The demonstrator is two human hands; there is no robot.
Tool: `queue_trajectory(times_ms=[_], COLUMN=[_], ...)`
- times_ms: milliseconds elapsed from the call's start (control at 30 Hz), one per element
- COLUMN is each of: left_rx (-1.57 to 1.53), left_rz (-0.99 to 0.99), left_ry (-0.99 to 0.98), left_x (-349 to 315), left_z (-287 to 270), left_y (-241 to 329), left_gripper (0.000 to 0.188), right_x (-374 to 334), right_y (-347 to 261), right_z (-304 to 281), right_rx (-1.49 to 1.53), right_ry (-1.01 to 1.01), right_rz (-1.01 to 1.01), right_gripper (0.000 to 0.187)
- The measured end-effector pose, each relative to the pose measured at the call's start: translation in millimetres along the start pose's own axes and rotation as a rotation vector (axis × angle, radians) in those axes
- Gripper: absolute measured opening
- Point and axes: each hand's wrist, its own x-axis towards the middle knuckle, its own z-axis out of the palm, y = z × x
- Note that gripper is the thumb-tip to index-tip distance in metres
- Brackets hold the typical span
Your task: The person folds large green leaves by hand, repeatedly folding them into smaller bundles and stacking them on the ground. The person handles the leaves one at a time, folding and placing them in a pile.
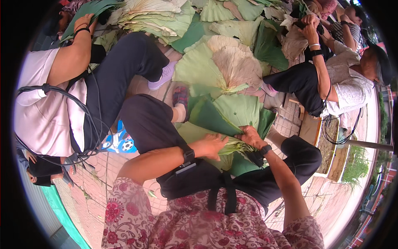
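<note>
Between my knees lies a stack of green lotus leaves (239,110), gathered into narrow folds on the side nearest me. My left hand (210,146) is closed over the folded part, its fingers pointing right. On the right side of the same bundle, my right hand (252,137) grips the leaf edges, with the fingertips partly hidden. A dark bunched end (253,157) sticks out below my right hand; I cannot make out what it is. Just beyond, a large pale lotus leaf with a dry brown half (226,62) lies spread on other leaves.
More lotus leaves (155,16) are piled at the far side. A person in a pink top (45,99) sits close on my left, holding a leaf. Another seated person (346,79) is on the right. A blue bag (121,139) rests on the paving (99,174) beside my left knee.
</note>
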Motion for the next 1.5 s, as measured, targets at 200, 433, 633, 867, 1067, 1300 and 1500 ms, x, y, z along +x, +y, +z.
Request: queue_trajectory(times_ms=[200,433,633,867,1067,1300,1500], left_rx=[-0.091,-0.120,-1.027,-1.291,-1.267,-1.440,-1.662], left_rz=[0.036,0.127,0.327,0.204,0.099,0.087,-0.094], left_ry=[-0.329,-0.055,0.439,0.335,0.326,0.333,0.391], left_x=[14.3,39.6,3.3,-24.0,-29.4,-31.3,-31.2], left_z=[-3.4,5.8,-67.2,-65.3,-59.5,-58.4,-49.9], left_y=[5.1,-6.5,53.8,43.6,32.5,27.5,15.8], left_gripper=[0.096,0.089,0.073,0.075,0.079,0.055,0.042], right_x=[-66.8,-84.4,-81.0,-81.2,-79.5,-71.7,-52.9], right_y=[-93.0,-145.4,-147.2,-169.2,-153.8,-152.9,-154.5], right_z=[-76.1,-153.4,-78.4,-47.2,-38.8,-42.4,-33.8], right_rx=[-0.077,0.220,-0.348,-0.252,0.007,0.939,0.701], right_ry=[0.384,0.616,0.502,0.376,0.405,0.268,0.240], right_rz=[-0.097,-0.353,-0.379,-0.365,-0.437,-0.145,-0.134], right_gripper=[0.018,0.016,0.046,0.048,0.031,0.035,0.034])
